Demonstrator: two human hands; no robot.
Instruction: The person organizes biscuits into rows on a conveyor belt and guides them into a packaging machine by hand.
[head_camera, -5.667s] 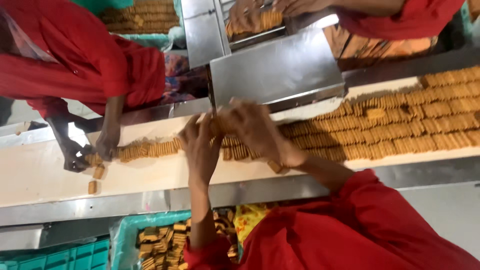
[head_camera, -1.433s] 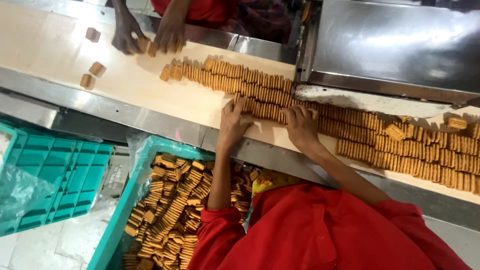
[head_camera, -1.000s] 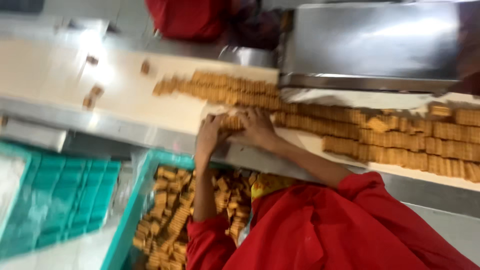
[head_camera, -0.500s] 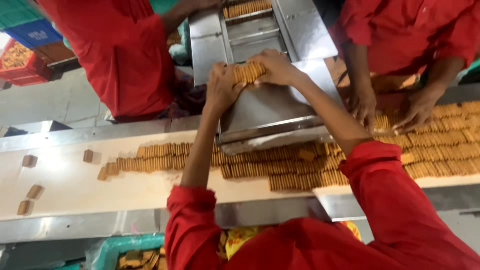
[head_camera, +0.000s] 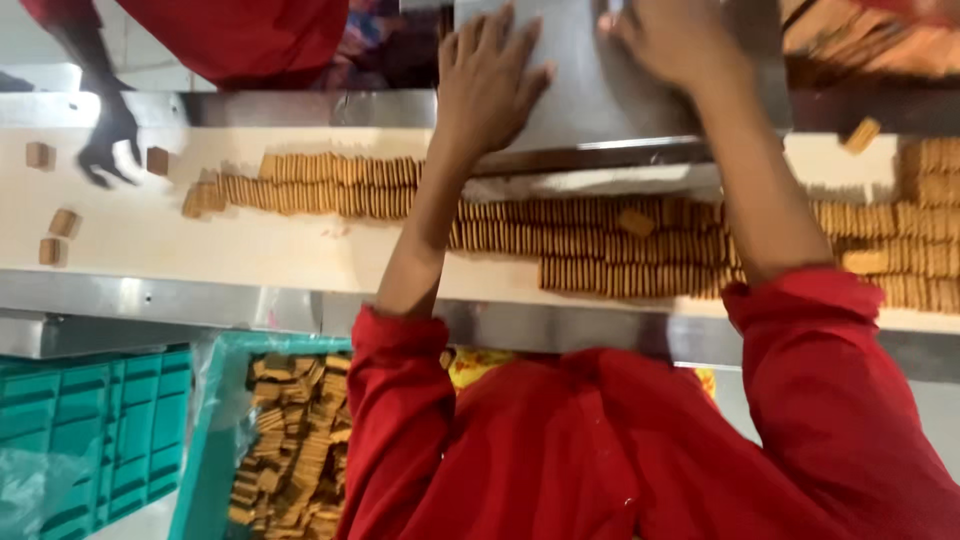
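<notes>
Left hand (head_camera: 490, 85) laid flat, fingers spread, empty, on grey steel chute (head_camera: 590, 110) at top centre | right hand (head_camera: 675, 40) open there, nothing held | rows of brown square biscuits (head_camera: 600, 250) stood on edge on cream conveyor belt (head_camera: 250, 250) mid-frame | risk: rows could be toppled by the forearms stretched above them.

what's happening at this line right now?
A person in red sleeves reaches over a pale conveyor belt carrying rows of tan square biscuits. Left hand lies flat, fingers spread, on the steel chute; right hand rests there too. Another worker's hand hovers near loose biscuits. A teal crate below holds more.
</notes>
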